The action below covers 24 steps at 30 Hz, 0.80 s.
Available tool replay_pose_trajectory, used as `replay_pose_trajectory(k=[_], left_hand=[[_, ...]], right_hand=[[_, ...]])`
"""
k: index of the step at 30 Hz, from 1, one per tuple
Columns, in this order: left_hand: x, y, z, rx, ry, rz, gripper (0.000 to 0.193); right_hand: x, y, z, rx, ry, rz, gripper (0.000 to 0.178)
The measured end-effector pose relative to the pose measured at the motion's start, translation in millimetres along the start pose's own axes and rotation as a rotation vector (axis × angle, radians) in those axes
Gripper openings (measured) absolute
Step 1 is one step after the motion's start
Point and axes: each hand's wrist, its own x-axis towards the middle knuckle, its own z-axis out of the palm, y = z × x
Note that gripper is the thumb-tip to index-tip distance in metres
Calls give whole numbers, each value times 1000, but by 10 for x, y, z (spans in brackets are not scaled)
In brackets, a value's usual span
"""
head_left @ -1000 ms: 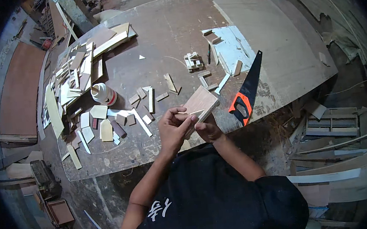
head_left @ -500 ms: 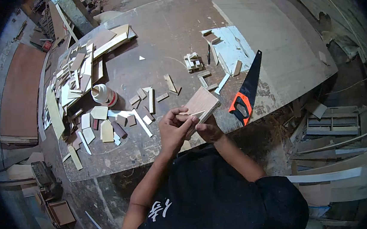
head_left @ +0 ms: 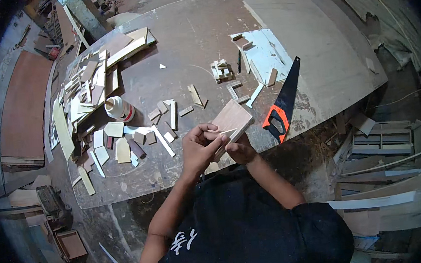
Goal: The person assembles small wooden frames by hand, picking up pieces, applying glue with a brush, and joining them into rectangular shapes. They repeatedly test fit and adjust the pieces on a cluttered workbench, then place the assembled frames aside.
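Both my hands are at a small rectangular wooden block (head_left: 234, 116), held tilted over the table's near edge. My left hand (head_left: 202, 149) pinches a thin, pale wood strip (head_left: 228, 132) against the block's near side, thumb and fingers closed together. Underneath, my right hand (head_left: 241, 151) supports the block, its fingers wrapped behind and partly hidden. To the left of my hands lie small cut wood pieces (head_left: 173, 115). A handsaw (head_left: 282, 106) with an orange and black handle rests to the right.
A white glue bottle (head_left: 120, 109) stands left of centre beside a heap of wood scraps (head_left: 86, 87). Farther back sit a small stacked wood assembly (head_left: 222, 71), a dark pen (head_left: 239, 61) and a pale blue board (head_left: 266, 53). Offcuts (head_left: 383, 187) lie below the table at right.
The block has tilted very slightly in my hands. Both hands keep nearly the same place and grip; the things on the table stay put.
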Motion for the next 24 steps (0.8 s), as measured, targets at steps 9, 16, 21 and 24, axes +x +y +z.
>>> replay_pose_trajectory(k=[9, 16, 21, 24], left_hand=[[-21, 145, -11, 55, -80, -38, 25], [-6, 129, -34, 64, -138, 23, 20], [-7, 182, -42, 142, -161, 44, 17], [6, 129, -62, 147, -161, 53, 17]], right_hand=[[-18, 93, -153, -41, -28, 34, 96], [-49, 89, -170, -42, -35, 30, 94], [-59, 56, -177, -99, -36, 53, 91], [-75, 78, -212, -117, -42, 72, 87]])
